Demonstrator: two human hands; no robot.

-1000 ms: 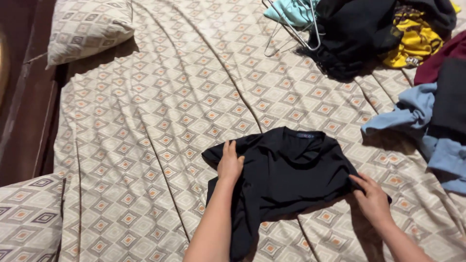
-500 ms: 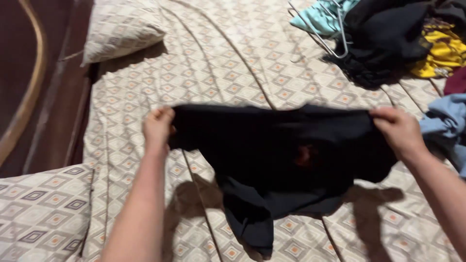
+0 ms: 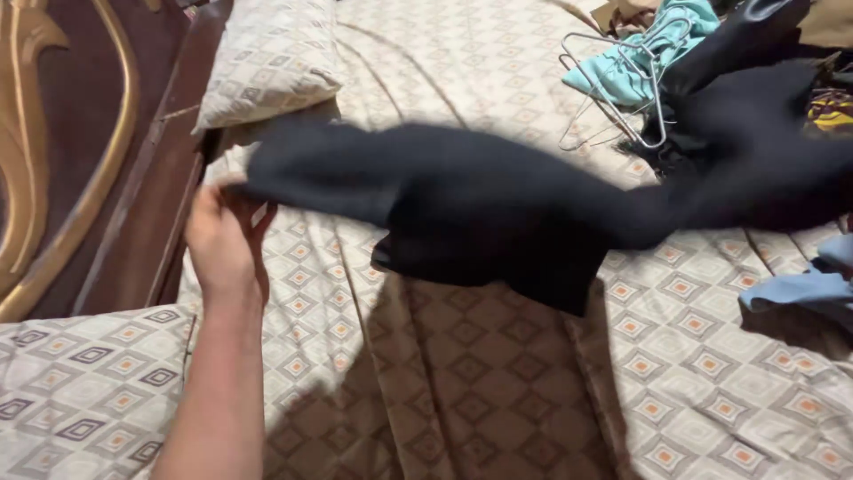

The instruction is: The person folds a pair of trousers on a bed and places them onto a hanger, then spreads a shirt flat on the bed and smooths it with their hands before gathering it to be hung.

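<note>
Pinching a blurred black shirt (image 3: 480,213) above the bed (image 3: 711,373), left hand (image 3: 222,244); right hand unseen; the shirt may snag hangers (image 3: 622,98) at one o'clock.

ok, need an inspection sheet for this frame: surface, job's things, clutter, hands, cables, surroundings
Surface: bed sheet, beige diamond print, creased.
Job's things: black shirt, lifted off the sheet, motion-blurred, stretched left to right.
Clutter: wire hangers, teal garment, dark clothes pile, a yellow garment and blue garment along the right side.
Hands: left hand at the shirt's left end, fingers at the hem, grip blurred. Right hand not in view.
Cables: nothing seen.
Surroundings: two matching pillows, one far, one near left; dark wooden headboard with gold trim.
</note>
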